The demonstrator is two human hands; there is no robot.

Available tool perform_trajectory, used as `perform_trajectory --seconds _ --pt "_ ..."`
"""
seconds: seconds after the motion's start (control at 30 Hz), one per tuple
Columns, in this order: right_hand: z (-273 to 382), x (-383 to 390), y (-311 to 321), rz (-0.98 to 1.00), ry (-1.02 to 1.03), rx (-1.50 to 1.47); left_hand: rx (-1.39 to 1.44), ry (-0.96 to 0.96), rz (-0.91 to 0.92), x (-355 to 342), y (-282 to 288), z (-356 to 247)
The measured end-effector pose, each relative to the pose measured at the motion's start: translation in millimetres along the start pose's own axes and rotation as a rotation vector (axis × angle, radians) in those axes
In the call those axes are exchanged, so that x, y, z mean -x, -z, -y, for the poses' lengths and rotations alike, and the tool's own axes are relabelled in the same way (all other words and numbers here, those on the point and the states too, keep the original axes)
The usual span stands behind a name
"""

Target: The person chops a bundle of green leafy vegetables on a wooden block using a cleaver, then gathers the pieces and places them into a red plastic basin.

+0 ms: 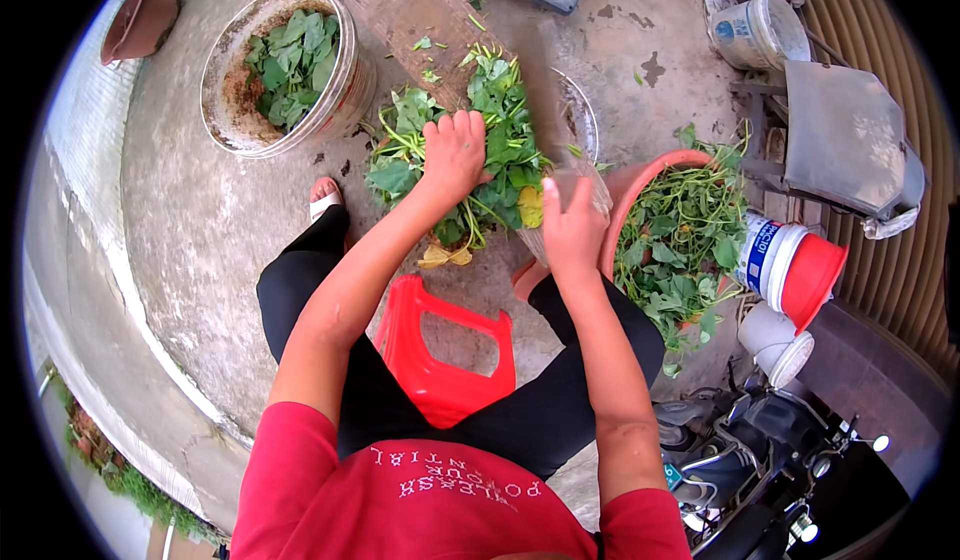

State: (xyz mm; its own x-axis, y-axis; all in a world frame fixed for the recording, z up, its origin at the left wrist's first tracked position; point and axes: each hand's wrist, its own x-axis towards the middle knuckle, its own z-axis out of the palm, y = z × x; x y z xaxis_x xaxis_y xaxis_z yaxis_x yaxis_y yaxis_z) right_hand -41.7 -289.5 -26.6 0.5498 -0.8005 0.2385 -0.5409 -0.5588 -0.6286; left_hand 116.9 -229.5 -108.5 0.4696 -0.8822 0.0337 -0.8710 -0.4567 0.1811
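Observation:
A heap of leafy green vines (505, 110) lies across a worn wooden board (395, 10). My left hand (458, 155) presses down on the heap, its fingers curled round the stems. Just right of the greens is my right hand (573, 225), closed, with thumb and forefinger toward the far side. From it a long flat blade (545, 110), smeared by motion, stretches away beside the cut end of the heap; it looks like a large knife, its handle hidden in my grip. A few yellow leaves (530, 207) show among the green.
A dirty white bucket (215, 100) with cut leaves stands at the far left. Close by my right knee, an orange-brown tub (632, 188) overflows with vines. A red stool (430, 385) is between my legs. Paint buckets (765, 250) and a motorcycle (770, 440) line the right.

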Motion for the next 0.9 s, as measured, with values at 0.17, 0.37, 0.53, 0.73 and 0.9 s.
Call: perform_trajectory --seconds 0.17,0.37,0.53,0.73,0.9 --pt "-22 3 -16 0.378 -0.161 0.380 -0.002 0.011 0.032 1 -1 -1" --pt "-6 -9 1 0.195 -0.064 0.188 0.005 0.023 0.043 1 -1 0" --pt "9 -13 8 -0.060 0.065 0.000 -0.017 -0.004 0.020 -1 2 0" --pt "-17 2 -26 0.383 -0.124 0.447 -0.007 0.028 0.048 -1 -4 0" --pt "-18 5 -26 0.340 -0.051 0.403 0.068 0.012 0.037 1 1 7"
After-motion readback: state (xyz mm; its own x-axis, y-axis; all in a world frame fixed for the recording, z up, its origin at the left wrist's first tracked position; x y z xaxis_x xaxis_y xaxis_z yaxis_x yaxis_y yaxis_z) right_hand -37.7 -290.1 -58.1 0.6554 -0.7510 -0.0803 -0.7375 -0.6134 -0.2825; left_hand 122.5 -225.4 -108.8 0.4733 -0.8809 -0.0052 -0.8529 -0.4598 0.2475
